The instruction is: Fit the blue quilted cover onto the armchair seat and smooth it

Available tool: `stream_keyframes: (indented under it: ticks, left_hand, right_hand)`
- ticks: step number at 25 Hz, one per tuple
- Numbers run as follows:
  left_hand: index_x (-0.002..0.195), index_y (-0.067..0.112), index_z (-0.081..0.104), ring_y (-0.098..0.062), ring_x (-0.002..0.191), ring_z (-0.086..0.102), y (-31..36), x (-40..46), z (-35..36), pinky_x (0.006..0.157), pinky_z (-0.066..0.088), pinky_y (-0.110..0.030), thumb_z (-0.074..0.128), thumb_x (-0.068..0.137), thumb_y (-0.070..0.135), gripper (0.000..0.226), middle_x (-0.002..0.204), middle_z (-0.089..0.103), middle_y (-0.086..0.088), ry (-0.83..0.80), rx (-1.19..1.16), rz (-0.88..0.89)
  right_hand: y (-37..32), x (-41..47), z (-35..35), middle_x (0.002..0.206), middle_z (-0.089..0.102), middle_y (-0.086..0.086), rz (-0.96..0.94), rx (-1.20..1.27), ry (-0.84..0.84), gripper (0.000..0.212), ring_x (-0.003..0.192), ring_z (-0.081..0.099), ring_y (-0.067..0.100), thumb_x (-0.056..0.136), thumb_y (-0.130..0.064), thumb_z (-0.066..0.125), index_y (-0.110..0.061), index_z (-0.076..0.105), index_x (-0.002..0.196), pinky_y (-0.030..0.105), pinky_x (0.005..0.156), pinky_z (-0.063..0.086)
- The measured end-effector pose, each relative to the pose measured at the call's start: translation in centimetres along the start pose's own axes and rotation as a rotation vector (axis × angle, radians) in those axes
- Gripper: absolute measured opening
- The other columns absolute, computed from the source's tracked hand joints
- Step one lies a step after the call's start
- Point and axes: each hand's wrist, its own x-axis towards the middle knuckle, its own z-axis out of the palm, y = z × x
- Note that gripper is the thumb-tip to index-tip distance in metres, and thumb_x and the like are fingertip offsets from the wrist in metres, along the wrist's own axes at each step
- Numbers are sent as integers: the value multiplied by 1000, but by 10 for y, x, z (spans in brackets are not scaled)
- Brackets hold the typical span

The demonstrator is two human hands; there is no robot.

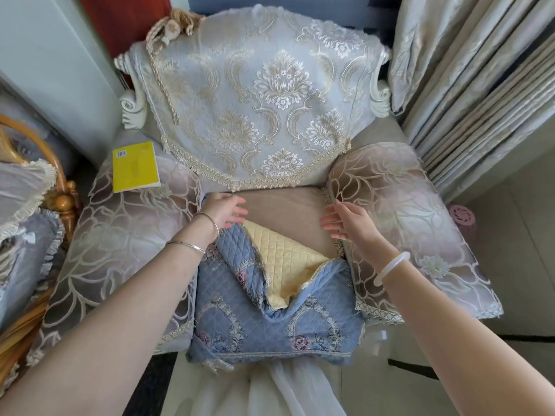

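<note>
Pleated beige satin curtains [468,94] hang right of the brocade-draped chair back [258,94]; pale green wall [51,64] left, honey-coloured rattan chair [57,190] lower left, grey tiled floor [516,265] lower right, soft daylight.

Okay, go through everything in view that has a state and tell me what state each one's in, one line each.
Blue quilted cover: bunched on the seat's front, back part folded forward, yellow lining showing.
Seat cushion: rear part bare.
Left hand: open, fingers on the cover's folded edge.
Right hand: open, above the seat, holding nothing.
Yellow book: closed, lying on the left armrest.
Lace backrest cover: draped over the backrest.
</note>
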Motion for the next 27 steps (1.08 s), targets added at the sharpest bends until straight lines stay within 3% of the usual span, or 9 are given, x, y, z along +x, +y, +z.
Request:
stream_keyframes:
  ticks: [6, 10, 13, 15, 18, 22, 23, 25, 27]
  left_hand:
    - [121, 4, 57, -26, 85, 62, -25, 43, 45, 79, 44, -29, 46, 94, 20, 33, 112, 66, -18, 28, -56, -160]
    - [121, 1, 55, -16, 71, 59, -67, 73, 73, 64, 39, -24, 44, 95, 19, 34, 106, 64, -16, -9, -26, -276]
    - [121, 0, 56, -12, 70, 56, -106, 102, 97, 59, 41, -22, 44, 95, 18, 34, 97, 65, -13, -17, 5, -326]
    - [120, -1, 56, -9, 70, 54, -130, 117, 113, 48, 46, -11, 41, 96, 14, 33, 96, 62, -12, -32, 2, -339]
    - [118, 1, 58, -7, 70, 54, -176, 146, 141, 40, 39, -1, 39, 96, 12, 32, 103, 62, -15, -52, 14, -354]
    - [100, 11, 64, -17, 79, 57, -221, 179, 165, 70, 46, -19, 41, 93, 14, 24, 102, 67, -12, -64, 65, -313]
    - [100, 12, 65, -20, 83, 56, -229, 184, 168, 71, 44, -24, 42, 92, 15, 24, 101, 66, -11, -78, 125, -288]
    - [111, 12, 64, -20, 86, 56, -246, 192, 174, 69, 43, -26, 43, 92, 16, 29, 97, 63, -6, -138, 291, -230]
    - [123, 19, 58, -23, 100, 60, -262, 199, 178, 86, 47, -30, 42, 93, 17, 34, 113, 64, -4, -231, 498, -155]
  right_hand:
    - [27, 73, -6, 90, 69, 9, 79, -86, -90, 35, 79, 66, 21, 99, -29, 38, -6, 63, 105, 30, 70, 50]
    - [65, 119, 5, 94, 68, 15, 152, -83, -141, 36, 79, 64, 22, 99, -26, 37, -2, 62, 109, 31, 69, 50]
    - [107, 151, 18, 98, 70, 14, 214, -106, -157, 36, 87, 67, 24, 99, -30, 38, -5, 64, 107, 37, 80, 53]
    - [136, 164, 27, 97, 71, 11, 246, -136, -176, 35, 91, 68, 25, 98, -29, 38, -7, 64, 105, 40, 85, 52]
    - [185, 186, 43, 91, 70, 8, 271, -167, -192, 31, 86, 66, 23, 97, -28, 39, -8, 63, 101, 39, 83, 52]
    - [244, 200, 64, 90, 69, 8, 302, -191, -207, 28, 78, 65, 20, 96, -29, 42, -10, 63, 97, 36, 76, 50]
    - [255, 201, 69, 91, 69, 9, 296, -217, -222, 28, 79, 65, 20, 96, -28, 43, -9, 63, 98, 36, 76, 49]
    - [279, 201, 79, 91, 70, 7, 267, -297, -264, 27, 84, 65, 21, 94, -24, 46, -6, 63, 100, 33, 75, 48]
    - [299, 201, 89, 92, 68, 2, 234, -398, -315, 22, 87, 62, 18, 91, -19, 48, -8, 64, 102, 26, 69, 45]
